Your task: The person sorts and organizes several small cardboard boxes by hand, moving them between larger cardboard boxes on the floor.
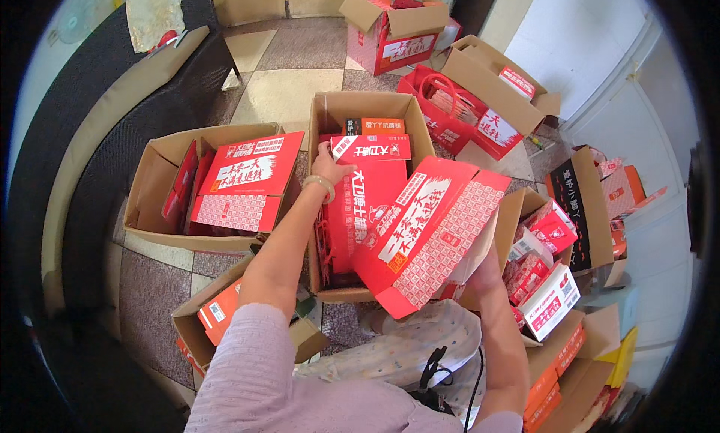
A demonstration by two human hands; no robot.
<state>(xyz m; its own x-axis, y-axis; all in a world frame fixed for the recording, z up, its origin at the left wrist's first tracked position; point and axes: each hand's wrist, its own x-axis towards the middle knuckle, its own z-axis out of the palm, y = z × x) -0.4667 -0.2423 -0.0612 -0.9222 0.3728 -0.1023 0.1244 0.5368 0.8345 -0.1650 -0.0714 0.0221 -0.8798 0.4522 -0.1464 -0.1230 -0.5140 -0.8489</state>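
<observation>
In the middle stands an open cardboard box (pixel 368 104) with red packages in it. My left hand (pixel 330 165) reaches into its left side and touches a red and white box (pixel 376 147); whether the fingers grip it is unclear. Below that box lies a large red package (pixel 379 194), and behind it an orange and black box (pixel 382 125). My right hand (pixel 485 270) holds a red printed carton (pixel 430 233) by its right side, tilted over the box's near right corner. The right fingers are largely hidden behind the carton.
At the left is a cardboard box (pixel 146 208) with red cartons. A smaller box (pixel 188 315) with orange packs sits nearer me. Several open boxes line the right side, beyond a red gift bag (pixel 444 132). A dark sofa (pixel 163 104) curves along the left.
</observation>
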